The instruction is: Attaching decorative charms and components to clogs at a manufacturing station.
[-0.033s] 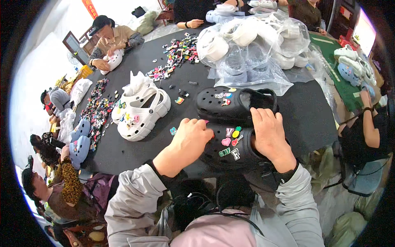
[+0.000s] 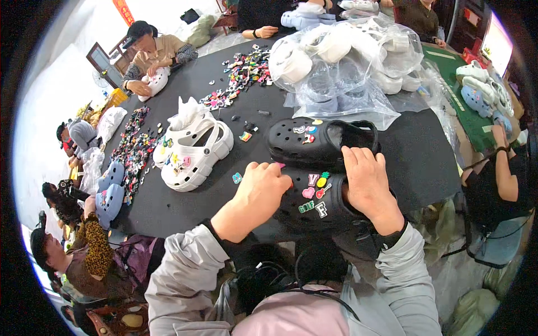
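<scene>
A black clog (image 2: 305,193) lies nearest me, its toe to the left, with several charms on its upper: letters, a pineapple, a pink heart and a red guitar. My right hand (image 2: 367,187) grips it, fingers over the far rim of the foot opening and the thumb out of sight. At the toe my left hand (image 2: 255,193) is closed, fingertips pressed to the shoe. Bits of red and pink show by those fingertips, but what they pinch is hidden. Just beyond sits a second black clog (image 2: 288,137) with a few charms. A small blue charm (image 2: 237,178) lies left of my left hand.
White clogs (image 2: 193,151) with charms stand to the left. Heaps of loose charms (image 2: 131,140) spread along the table's left side and far middle. A clear bag of white clogs (image 2: 347,56) fills the back. Co-workers sit around; one holds a white clog (image 2: 157,83).
</scene>
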`<action>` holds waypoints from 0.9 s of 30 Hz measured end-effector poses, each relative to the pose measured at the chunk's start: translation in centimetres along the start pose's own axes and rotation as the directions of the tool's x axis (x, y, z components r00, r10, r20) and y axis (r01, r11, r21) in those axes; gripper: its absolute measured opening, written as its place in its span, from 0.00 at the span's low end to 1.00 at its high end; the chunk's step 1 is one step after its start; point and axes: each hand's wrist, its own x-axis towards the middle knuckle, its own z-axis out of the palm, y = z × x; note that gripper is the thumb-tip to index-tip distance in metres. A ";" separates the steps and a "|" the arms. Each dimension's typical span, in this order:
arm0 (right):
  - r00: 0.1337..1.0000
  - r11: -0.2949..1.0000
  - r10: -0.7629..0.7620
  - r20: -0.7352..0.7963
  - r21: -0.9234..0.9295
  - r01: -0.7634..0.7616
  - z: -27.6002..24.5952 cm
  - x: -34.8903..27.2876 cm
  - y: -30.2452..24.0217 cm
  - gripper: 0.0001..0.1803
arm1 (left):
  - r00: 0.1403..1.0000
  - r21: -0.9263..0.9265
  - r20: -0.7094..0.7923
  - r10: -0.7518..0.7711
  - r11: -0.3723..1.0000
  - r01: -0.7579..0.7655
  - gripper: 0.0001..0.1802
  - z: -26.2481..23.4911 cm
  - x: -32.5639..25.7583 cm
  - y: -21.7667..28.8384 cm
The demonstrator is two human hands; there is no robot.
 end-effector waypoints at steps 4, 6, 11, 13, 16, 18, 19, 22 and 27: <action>1.000 1.000 -0.011 -0.012 0.009 0.012 0.2 0.1 -0.1 0.25 | 0.972 -0.033 0.026 -0.233 0.972 0.234 0.03 0.9 0.0 1.6; 1.000 1.000 -0.009 -0.015 0.000 0.009 0.2 0.1 -0.1 0.25 | 0.942 -0.052 0.088 -0.325 0.942 0.330 0.04 1.3 0.2 2.4; 1.000 1.000 -0.003 -0.017 0.002 0.003 0.1 0.1 -0.2 0.24 | 0.902 -0.233 -0.156 -0.402 0.903 0.361 0.05 2.2 -0.9 2.5; 1.000 1.000 -0.003 -0.019 -0.006 0.003 0.2 0.0 -0.1 0.24 | 0.928 -0.293 -0.133 -0.349 0.908 0.299 0.05 1.0 -1.3 1.4; 1.000 1.000 0.000 -0.018 -0.005 0.000 0.4 -0.1 0.1 0.24 | 0.974 -0.326 -0.127 -0.185 0.936 0.135 0.07 -0.2 -1.3 -0.4; 1.000 1.000 -0.001 -0.019 0.013 0.001 0.4 -0.1 0.0 0.24 | 0.991 -0.300 -0.120 -0.054 0.954 0.015 0.06 -0.3 -1.0 -1.2; 1.000 1.000 0.003 -0.022 0.010 -0.003 0.3 -0.1 0.0 0.24 | 0.991 -0.299 -0.122 -0.048 0.954 0.009 0.06 -0.2 -0.8 -1.5; 1.000 1.000 0.006 -0.013 0.004 -0.006 0.2 0.0 0.0 0.24 | 0.998 -0.308 -0.051 0.031 0.950 -0.045 0.06 -0.3 0.1 -2.1; 1.000 1.000 0.006 -0.003 0.021 -0.006 0.0 0.0 0.0 0.23 | 0.982 -0.260 0.165 0.089 0.965 -0.044 0.06 -2.1 1.4 -2.1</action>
